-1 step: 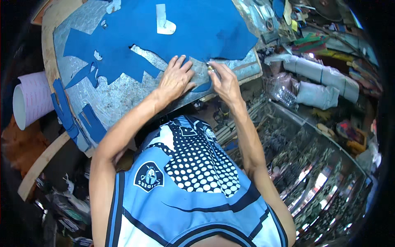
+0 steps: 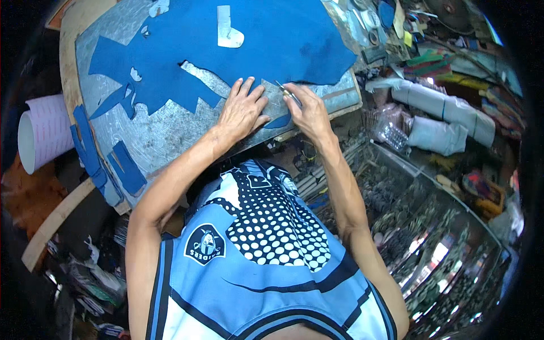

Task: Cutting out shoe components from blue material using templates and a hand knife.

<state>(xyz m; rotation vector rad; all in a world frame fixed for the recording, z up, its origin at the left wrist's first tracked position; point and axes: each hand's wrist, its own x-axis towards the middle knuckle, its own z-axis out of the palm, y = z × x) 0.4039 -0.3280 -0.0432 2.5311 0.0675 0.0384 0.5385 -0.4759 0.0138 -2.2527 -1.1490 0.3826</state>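
Note:
A large blue sheet (image 2: 266,42), apparently leather or a similar material, lies on the metal-topped table (image 2: 170,133), its near edge cut into jagged points. My left hand (image 2: 242,110) lies open at that near edge, its fingers slightly spread over the sheet and bare metal. Just right of it, my right hand (image 2: 309,110) grips a slim pointed knife (image 2: 290,92), its tip toward the sheet's edge. Whether the tip touches the sheet I cannot tell. Between my hands, near the table edge, lies a small blue offcut (image 2: 279,121), partly hidden.
A pale boot-shaped patch (image 2: 229,31) shows in the sheet; hole or pattern, I cannot tell. Blue strips (image 2: 127,167) lie at the table's left edge, beside a white roll (image 2: 45,133). Wrapped packages (image 2: 439,135) and a cluttered glass-topped case (image 2: 430,226) stand to the right.
The knife's tip has swung up and left, and more of the knife now shows in my right hand. My left hand has hardly moved.

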